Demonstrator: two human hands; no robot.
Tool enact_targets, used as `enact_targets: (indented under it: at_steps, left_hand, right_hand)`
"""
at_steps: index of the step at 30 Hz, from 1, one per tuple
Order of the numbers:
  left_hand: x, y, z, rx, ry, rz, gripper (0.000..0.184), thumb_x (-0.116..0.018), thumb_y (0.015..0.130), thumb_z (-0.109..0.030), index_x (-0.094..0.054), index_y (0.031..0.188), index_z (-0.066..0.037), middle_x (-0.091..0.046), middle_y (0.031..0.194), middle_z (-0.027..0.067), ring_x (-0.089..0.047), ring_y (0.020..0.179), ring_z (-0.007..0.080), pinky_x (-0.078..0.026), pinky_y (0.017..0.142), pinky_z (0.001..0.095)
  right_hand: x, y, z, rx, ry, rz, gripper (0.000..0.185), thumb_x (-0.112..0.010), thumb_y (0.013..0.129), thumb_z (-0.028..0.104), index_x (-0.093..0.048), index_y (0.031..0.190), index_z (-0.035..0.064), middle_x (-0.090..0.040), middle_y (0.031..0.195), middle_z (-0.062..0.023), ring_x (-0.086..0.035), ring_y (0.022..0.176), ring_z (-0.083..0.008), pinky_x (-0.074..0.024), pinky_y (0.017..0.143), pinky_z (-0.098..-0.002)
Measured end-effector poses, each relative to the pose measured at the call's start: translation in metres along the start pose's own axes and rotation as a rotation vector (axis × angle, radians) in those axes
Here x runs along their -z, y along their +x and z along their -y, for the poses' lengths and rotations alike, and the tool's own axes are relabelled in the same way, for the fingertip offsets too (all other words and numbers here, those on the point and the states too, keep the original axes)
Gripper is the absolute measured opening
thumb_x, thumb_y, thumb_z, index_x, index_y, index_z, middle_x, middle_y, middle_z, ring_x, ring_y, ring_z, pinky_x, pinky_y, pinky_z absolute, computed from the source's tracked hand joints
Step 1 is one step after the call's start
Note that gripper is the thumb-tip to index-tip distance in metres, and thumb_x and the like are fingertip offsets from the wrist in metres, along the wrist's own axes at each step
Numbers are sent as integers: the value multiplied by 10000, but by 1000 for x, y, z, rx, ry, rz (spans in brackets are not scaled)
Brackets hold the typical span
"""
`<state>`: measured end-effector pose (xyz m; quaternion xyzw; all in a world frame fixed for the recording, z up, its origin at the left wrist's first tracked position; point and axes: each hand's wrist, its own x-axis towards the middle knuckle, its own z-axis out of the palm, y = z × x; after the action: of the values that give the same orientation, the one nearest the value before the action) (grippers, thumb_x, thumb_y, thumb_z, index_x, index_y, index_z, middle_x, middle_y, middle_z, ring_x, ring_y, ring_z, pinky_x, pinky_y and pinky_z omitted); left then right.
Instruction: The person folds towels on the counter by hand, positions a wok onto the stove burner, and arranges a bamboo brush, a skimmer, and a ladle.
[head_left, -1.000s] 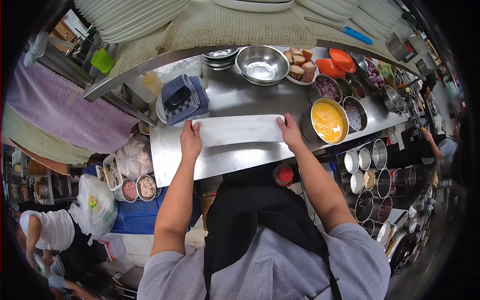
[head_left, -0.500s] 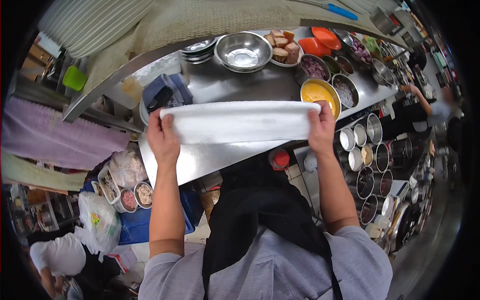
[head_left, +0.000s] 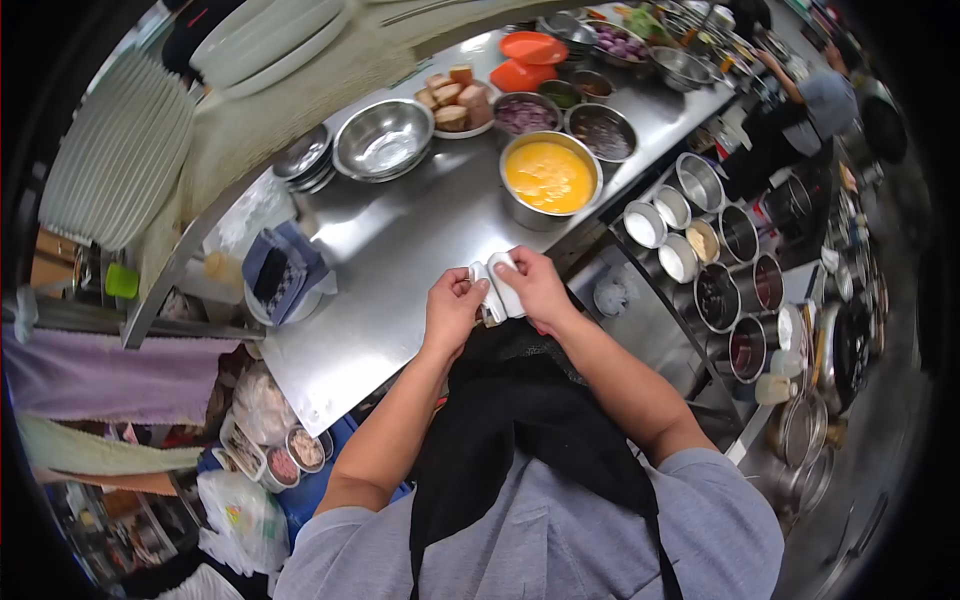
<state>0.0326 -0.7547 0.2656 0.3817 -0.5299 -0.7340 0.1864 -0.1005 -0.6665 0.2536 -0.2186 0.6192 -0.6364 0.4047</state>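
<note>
A white towel (head_left: 508, 288), folded into a narrow strip, is held in front of my apron at the steel counter's front edge. My left hand (head_left: 453, 310) pinches one end and my right hand (head_left: 538, 288) grips the other, the two ends almost side by side. The rest of the towel is largely hidden below and behind my hands. Just beyond my right hand stands a metal pot of yellow liquid (head_left: 550, 175), which looks like beaten egg.
On the steel counter (head_left: 370, 260) are metal bowls (head_left: 384, 138), meat chunks (head_left: 455, 100), chopped onion (head_left: 525, 113) and a blue cloth (head_left: 285, 268). A shelf with plates (head_left: 120, 150) overhangs the left. Several pots (head_left: 716, 297) stand at right. A person (head_left: 815, 105) is at the far right.
My hands have come together from far apart, so the stretched towel is now doubled with its ends close. The view has turned and shows more of the counter.
</note>
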Motion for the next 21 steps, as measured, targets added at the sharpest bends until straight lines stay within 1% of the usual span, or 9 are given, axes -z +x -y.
enact_targets:
  at_steps: [2, 5, 11, 13, 15, 17, 18, 19, 21]
  left_hand:
    - [-33, -4, 0, -34, -14, 50, 265, -649, 938, -81, -556, 1146, 55, -675, 891, 70, -624, 712, 106, -519, 592, 259]
    - [-76, -17, 6, -41, -26, 123, 272, -651, 937, -78, -552, 1150, 58, -675, 891, 73, -629, 716, 107, -519, 595, 257]
    - [-173, -55, 28, -29, 96, 318, 256, -652, 939, -78, -565, 1145, 47, -681, 895, 66, -623, 722, 83, -486, 581, 232]
    - [-201, -68, 41, -37, 120, 363, 256, -664, 934, -86, -575, 1137, 43, -684, 896, 63, -621, 724, 79, -483, 583, 228]
    - [-229, -83, 50, -20, 168, 415, 262, -672, 934, -100, -578, 1134, 40, -684, 895, 59, -619, 712, 78, -480, 571, 228]
    - [-257, -96, 62, -30, 175, 465, 269, -680, 936, -117, -580, 1130, 40, -683, 896, 61, -616, 698, 77, -476, 557, 229]
    - [-271, -101, 67, -30, 137, 484, 272, -677, 941, -125, -574, 1132, 39, -678, 885, 61, -615, 683, 80, -484, 554, 231]
    - [-281, -106, 71, 6, 115, 514, 269, -667, 945, -110, -563, 1142, 40, -667, 884, 57, -620, 710, 84, -499, 570, 233]
    - [-299, -115, 76, 69, 85, 578, 263, -623, 978, -151, -539, 1162, 19, -644, 921, 58, -634, 778, 106, -520, 603, 254]
  right_hand:
    - [21, -16, 5, 15, 2, -31, 190, -660, 939, 133, -611, 1017, -33, -658, 816, -50, -581, 695, -76, -477, 599, -266]
    - [71, -44, 9, 54, 88, -138, 190, -656, 936, 121, -603, 1033, -33, -664, 824, -56, -588, 707, -77, -481, 608, -271]
    - [149, -121, 12, 97, 20, -284, 162, -631, 949, 116, -580, 1016, -22, -671, 825, -74, -601, 707, -100, -485, 616, -275]
    - [178, -147, 8, 61, 144, -343, 161, -634, 940, 106, -572, 1014, -22, -678, 842, -83, -610, 731, -105, -487, 627, -289]
    - [205, -168, -4, 89, 127, -421, 172, -634, 938, 113, -575, 1026, -22, -681, 850, -92, -619, 753, -116, -493, 643, -298]
    - [225, -188, -11, 115, -108, -484, 193, -637, 940, 136, -579, 1045, -16, -680, 856, -95, -621, 754, -121, -498, 648, -300]
    - [235, -197, -13, 131, -87, -518, 228, -651, 929, 154, -584, 1065, -15, -679, 867, -103, -626, 753, -140, -506, 659, -316]
    - [246, -209, -15, 123, -83, -541, 228, -651, 929, 154, -584, 1065, -15, -679, 867, -103, -626, 753, -140, -506, 659, -316]
    - [266, -234, -1, 89, -9, -470, 154, -625, 942, 95, -575, 1049, -5, -659, 876, -55, -597, 774, -88, -504, 676, -281]
